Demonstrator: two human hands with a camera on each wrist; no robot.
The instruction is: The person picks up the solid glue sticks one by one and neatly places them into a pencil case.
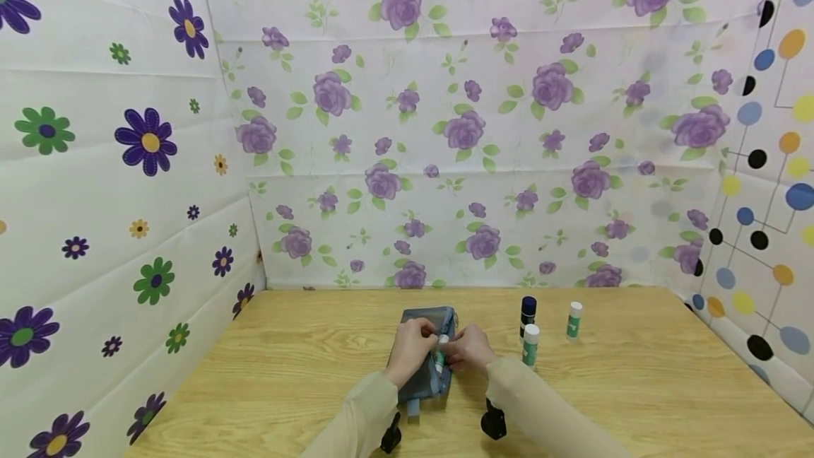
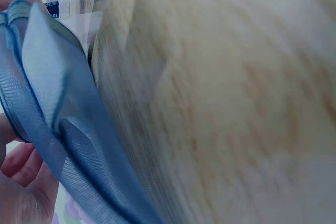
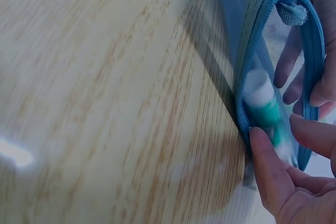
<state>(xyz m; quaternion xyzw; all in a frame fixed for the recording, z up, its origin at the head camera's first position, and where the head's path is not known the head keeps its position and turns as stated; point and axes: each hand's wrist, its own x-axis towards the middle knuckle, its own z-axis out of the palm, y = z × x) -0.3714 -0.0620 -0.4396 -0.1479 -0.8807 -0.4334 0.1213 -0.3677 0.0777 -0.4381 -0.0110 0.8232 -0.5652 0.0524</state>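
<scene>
Head view, lower centre: left hand (image 1: pixel 410 347) and right hand (image 1: pixel 472 348), grips nearly closed, pinch a blue pouch (image 1: pixel 418 386), apparently keeping it agape around a glue stick (image 1: pixel 439 361).

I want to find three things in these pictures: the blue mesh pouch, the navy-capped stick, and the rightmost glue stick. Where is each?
Blue mesh pouch (image 1: pixel 421 382): head view, on its mesh wall.
Navy-capped stick (image 1: pixel 527 319): head view, on its dark body.
Rightmost glue stick (image 1: pixel 574 324): head view, on its green label.
</scene>
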